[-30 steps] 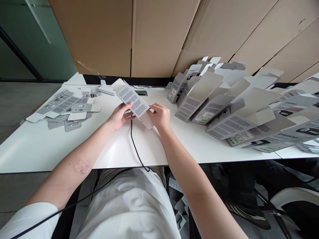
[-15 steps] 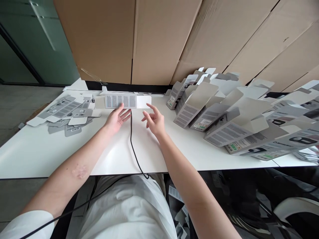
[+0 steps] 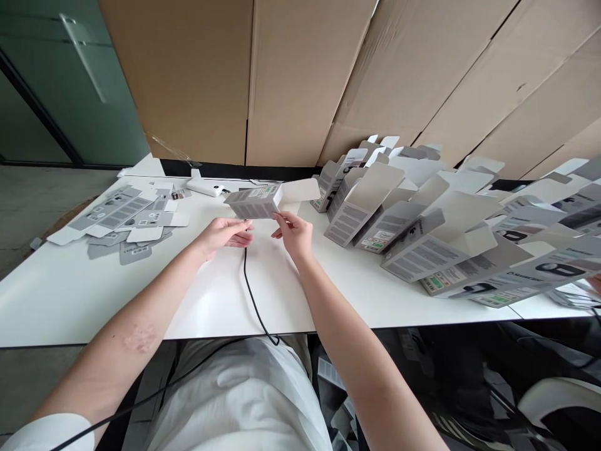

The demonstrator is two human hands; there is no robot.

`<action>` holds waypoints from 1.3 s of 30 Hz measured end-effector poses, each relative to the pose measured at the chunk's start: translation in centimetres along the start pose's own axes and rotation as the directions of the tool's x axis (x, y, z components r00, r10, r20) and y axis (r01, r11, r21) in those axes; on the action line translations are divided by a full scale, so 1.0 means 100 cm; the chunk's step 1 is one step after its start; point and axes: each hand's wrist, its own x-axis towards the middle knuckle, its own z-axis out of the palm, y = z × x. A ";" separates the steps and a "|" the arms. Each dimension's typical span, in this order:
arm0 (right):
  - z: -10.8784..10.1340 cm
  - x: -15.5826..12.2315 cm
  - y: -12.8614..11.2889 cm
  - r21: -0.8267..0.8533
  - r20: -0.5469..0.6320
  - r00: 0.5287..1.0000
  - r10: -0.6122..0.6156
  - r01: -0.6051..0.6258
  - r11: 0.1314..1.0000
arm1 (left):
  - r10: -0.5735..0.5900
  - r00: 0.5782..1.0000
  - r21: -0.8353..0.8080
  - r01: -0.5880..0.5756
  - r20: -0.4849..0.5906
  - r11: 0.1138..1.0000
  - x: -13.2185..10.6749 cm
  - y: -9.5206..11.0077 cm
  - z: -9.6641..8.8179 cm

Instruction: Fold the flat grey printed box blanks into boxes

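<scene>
A small grey-and-white printed carton (image 3: 253, 202) is held just above the table, tilted, with its long white end flap sticking out to the right. My right hand (image 3: 295, 233) pinches its right end near the flap, thumb and fingers closed. Along the lower left edge, my left hand (image 3: 225, 237) has its thumb and fingers closed on the carton, partly hidden from view. A black cable (image 3: 251, 291) runs down from below the carton to the table's front edge.
Flat unfolded cartons (image 3: 126, 216) lie at the left on the white table (image 3: 201, 300). Several opened-out cartons (image 3: 432, 238) stand crowded at the right. A white oblong object (image 3: 205, 187) lies at the back, before tall cardboard boxes (image 3: 291, 81). Another person's hand (image 3: 595, 283) shows at the right edge.
The carton has gone from flat to a squared-up box shape, turned with its flap to the right. My right hand has moved onto it, and my left fingers have closed.
</scene>
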 end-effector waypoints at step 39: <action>-0.004 -0.002 -0.016 0.415 0.338 0.937 0.084 -0.229 0.881 | 0.885 0.448 0.734 -0.642 0.125 0.221 0.024 -0.018 -0.048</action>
